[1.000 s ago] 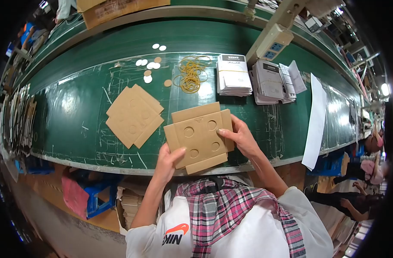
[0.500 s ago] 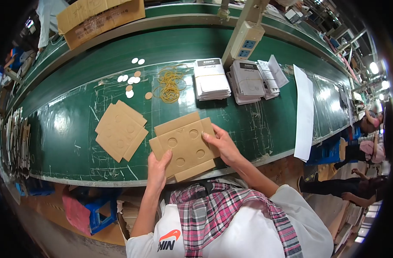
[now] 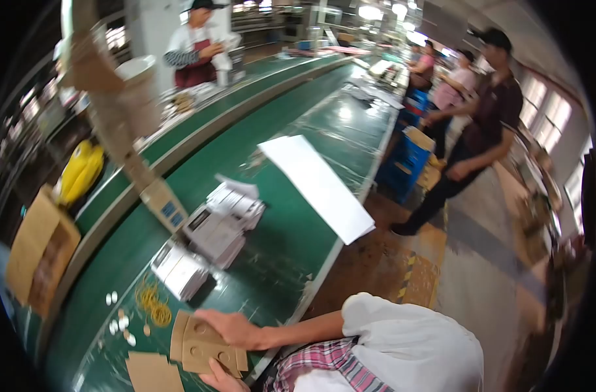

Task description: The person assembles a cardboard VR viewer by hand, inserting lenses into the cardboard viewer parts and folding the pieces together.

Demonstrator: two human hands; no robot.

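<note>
A flat brown cardboard piece [image 3: 192, 351] with round cut outlines and folded side flaps is held low over the green bench. My right hand [image 3: 238, 330] grips its upper edge, with fingers closed over the board. At its lower edge my left hand [image 3: 221, 377] holds on, the thumb lying on the face near a circle. A second cardboard piece [image 3: 153, 374] lies on the bench just to the left, cut off by the view's bottom edge. Close above the held piece is a tangle of yellow rubber bands [image 3: 156, 306].
Banded stacks of printed booklets [image 3: 180, 269] stand beside a post with a power socket [image 3: 171, 212]. Small white discs [image 3: 123, 322] lie at left. A long white sheet [image 3: 317, 189] reaches the bench edge. A person in dark clothes [image 3: 490, 104] stands in the right aisle; others work farther back.
My view has swung to the right and up, bringing the aisle and other people into sight. Both hands still hold the cardboard piece, now lower left in view.
</note>
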